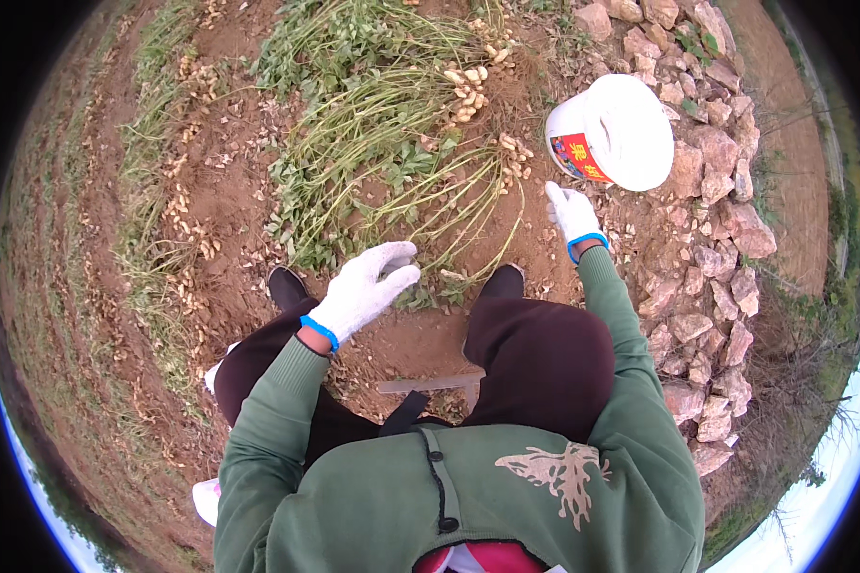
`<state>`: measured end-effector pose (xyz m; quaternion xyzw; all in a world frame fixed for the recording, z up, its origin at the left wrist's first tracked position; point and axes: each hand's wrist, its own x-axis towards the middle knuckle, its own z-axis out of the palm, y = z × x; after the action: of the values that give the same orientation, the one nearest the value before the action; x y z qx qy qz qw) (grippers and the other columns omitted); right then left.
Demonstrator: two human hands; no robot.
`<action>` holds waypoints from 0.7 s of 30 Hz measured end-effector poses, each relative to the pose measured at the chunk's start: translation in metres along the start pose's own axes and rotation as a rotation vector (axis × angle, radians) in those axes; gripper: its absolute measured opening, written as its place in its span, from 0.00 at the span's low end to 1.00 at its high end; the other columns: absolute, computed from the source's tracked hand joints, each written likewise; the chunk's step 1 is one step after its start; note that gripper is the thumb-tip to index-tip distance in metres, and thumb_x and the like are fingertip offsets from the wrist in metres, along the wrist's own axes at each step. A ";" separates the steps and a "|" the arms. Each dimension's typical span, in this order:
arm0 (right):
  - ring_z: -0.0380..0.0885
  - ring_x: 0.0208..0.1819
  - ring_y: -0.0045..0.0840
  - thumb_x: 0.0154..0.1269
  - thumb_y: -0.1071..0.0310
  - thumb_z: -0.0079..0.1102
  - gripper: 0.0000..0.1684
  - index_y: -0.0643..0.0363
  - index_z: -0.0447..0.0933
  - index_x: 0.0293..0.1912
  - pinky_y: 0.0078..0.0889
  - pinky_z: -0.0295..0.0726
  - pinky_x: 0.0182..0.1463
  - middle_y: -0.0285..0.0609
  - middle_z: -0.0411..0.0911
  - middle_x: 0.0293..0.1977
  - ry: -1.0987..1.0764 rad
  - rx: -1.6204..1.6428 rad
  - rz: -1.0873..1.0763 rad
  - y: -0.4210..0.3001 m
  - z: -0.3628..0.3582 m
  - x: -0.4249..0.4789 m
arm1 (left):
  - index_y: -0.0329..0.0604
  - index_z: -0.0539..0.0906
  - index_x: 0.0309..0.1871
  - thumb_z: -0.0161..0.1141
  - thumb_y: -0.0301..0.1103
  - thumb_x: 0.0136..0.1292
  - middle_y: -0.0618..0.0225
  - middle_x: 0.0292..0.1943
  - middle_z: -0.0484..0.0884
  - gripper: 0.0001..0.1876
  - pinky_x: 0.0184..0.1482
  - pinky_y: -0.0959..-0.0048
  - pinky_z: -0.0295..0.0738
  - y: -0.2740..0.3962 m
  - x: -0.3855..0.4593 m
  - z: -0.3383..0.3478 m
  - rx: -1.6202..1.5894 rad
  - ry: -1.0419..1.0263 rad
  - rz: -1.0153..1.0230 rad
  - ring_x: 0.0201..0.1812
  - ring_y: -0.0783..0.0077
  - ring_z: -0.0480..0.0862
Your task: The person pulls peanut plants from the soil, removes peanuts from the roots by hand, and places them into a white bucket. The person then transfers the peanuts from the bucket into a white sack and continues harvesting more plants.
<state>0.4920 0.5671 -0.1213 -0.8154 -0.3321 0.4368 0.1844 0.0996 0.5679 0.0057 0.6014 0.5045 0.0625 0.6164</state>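
My left hand [364,292], in a white knit glove with a blue cuff, is over the leafy ends of pulled peanut plants [373,172]. Its thumb and fingers are apart, and nothing shows between them. My right hand [570,212], gloved the same way, is just below a white plastic bucket [562,122]. Its fingers are partly turned from view, and I see nothing held in it. The bucket bears a red label with writing; its bright top is washed out. Clusters of peanut pods [466,93] cling to the plants' root ends, left of the bucket.
A bank of loose rocks [717,157] runs along the right side. Rows of uprooted peanut plants [158,251] lie on the soil at left. My boots [505,281] flank the nearest stems. Between my legs is a narrow bar [430,383]. A white object [206,500] is partly hidden by my left sleeve.
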 end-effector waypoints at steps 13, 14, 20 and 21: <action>0.78 0.23 0.18 0.62 0.60 0.73 0.13 0.56 0.79 0.36 0.14 0.65 0.15 0.33 0.79 0.25 -0.216 0.734 0.235 -0.052 0.148 0.002 | 0.37 0.78 0.64 0.63 0.40 0.70 0.60 0.58 0.83 0.24 0.61 0.71 0.75 -0.007 -0.009 -0.011 0.033 0.069 0.065 0.58 0.69 0.82; 0.74 0.21 0.16 0.64 0.62 0.70 0.09 0.54 0.79 0.36 0.15 0.63 0.16 0.32 0.77 0.23 -0.230 0.739 0.266 -0.060 0.151 0.001 | 0.37 0.78 0.64 0.63 0.40 0.70 0.60 0.58 0.83 0.24 0.61 0.71 0.75 -0.007 -0.010 -0.012 0.041 0.077 0.078 0.58 0.69 0.82; 0.70 0.19 0.16 0.64 0.69 0.61 0.10 0.54 0.78 0.45 0.21 0.67 0.21 0.32 0.79 0.27 -0.198 0.842 0.021 -0.068 0.118 -0.015 | 0.37 0.78 0.65 0.63 0.39 0.70 0.60 0.58 0.83 0.24 0.62 0.70 0.75 -0.013 -0.017 -0.027 0.065 0.104 0.087 0.59 0.69 0.81; 0.70 0.19 0.15 0.65 0.68 0.61 0.11 0.53 0.78 0.47 0.20 0.67 0.21 0.31 0.79 0.27 -0.206 0.826 -0.024 -0.076 0.107 -0.027 | 0.37 0.77 0.65 0.63 0.40 0.70 0.61 0.58 0.83 0.24 0.62 0.70 0.75 -0.014 -0.017 -0.031 -0.027 0.120 0.114 0.59 0.70 0.81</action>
<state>0.3632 0.6033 -0.1198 -0.6214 -0.1553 0.6102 0.4664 0.0621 0.5733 0.0109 0.6159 0.5044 0.1403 0.5887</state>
